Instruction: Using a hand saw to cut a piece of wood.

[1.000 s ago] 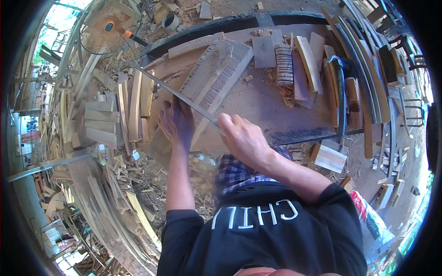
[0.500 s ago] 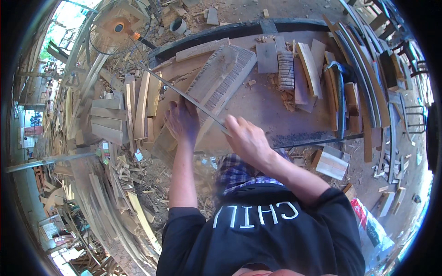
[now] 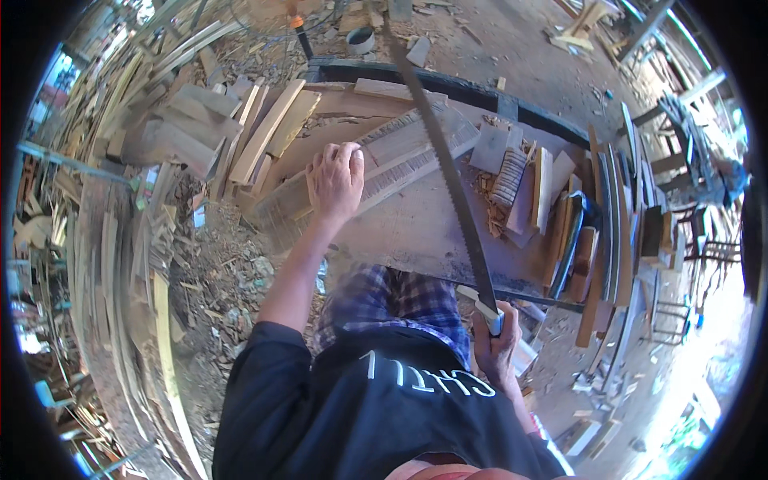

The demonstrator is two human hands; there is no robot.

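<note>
A handsaw (image 3: 453, 172) with a long dark toothed blade is in my right hand (image 3: 498, 332), whose fingers wrap round its pale handle. The blade slants up and away over the worktable (image 3: 400, 232), passing in front of a thick wooden board (image 3: 392, 148) in this view. Rows of close-set cuts run along the board's edges. My left hand (image 3: 336, 180) lies on the near left part of the board, fingers bent down over it and fingertips mostly hidden. The board lies at a slant on the table.
On the table's right stand a ridged stack of curved wooden pieces (image 3: 509, 178), loose blocks and a dark blue-black curved tool (image 3: 570, 244). Long strips (image 3: 616, 232) lean at the right edge. Wood strips (image 3: 268, 132) lie left; scraps cover the floor. A round can (image 3: 360, 40) stands beyond.
My right hand has drawn back right and toward my body, swinging the saw off the board so its blade shows broadside. My left hand remains at the board. The view has shifted.
</note>
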